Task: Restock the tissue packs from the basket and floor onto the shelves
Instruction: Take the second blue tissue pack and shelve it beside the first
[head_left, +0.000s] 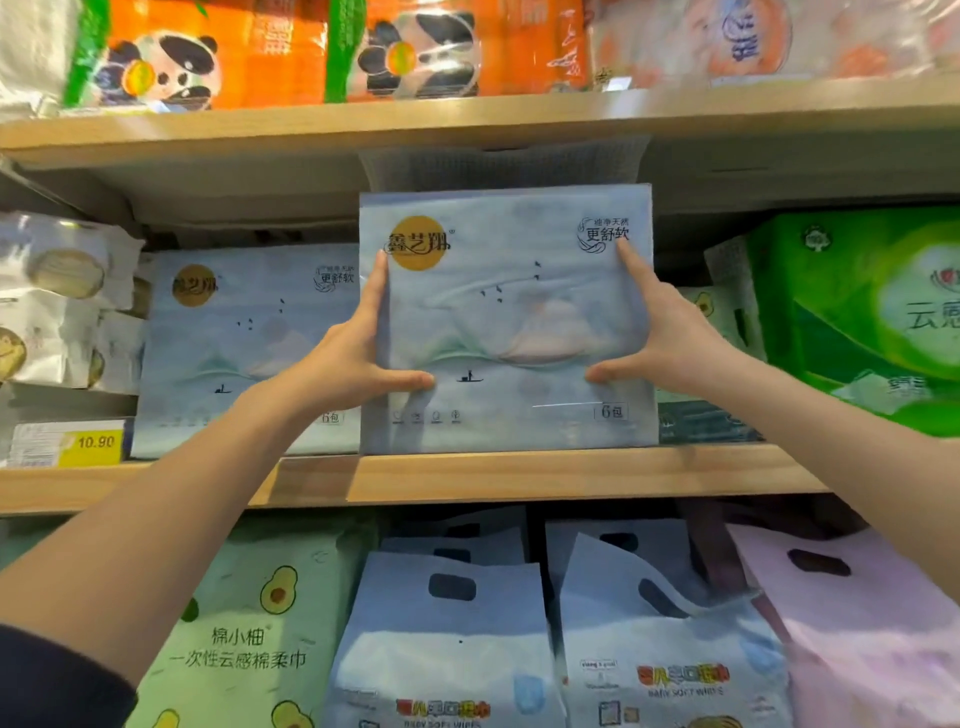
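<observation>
A pale blue tissue pack (509, 291) with a gold round logo stands upright at the front of the middle wooden shelf (467, 475). My left hand (358, 343) grips its left edge, thumb across the front. My right hand (660, 332) grips its right edge the same way. An identical pale blue pack (244, 343) stands just to its left, set further back on the same shelf. The basket and the floor are out of view.
Green tissue packs (857, 322) fill the shelf's right side and white packs (57, 306) the left, above a yellow 10.90 price tag (88, 443). Orange panda packs (208, 57) sit on the top shelf. Avocado-print, blue and pink handled packs (452, 639) crowd the shelf below.
</observation>
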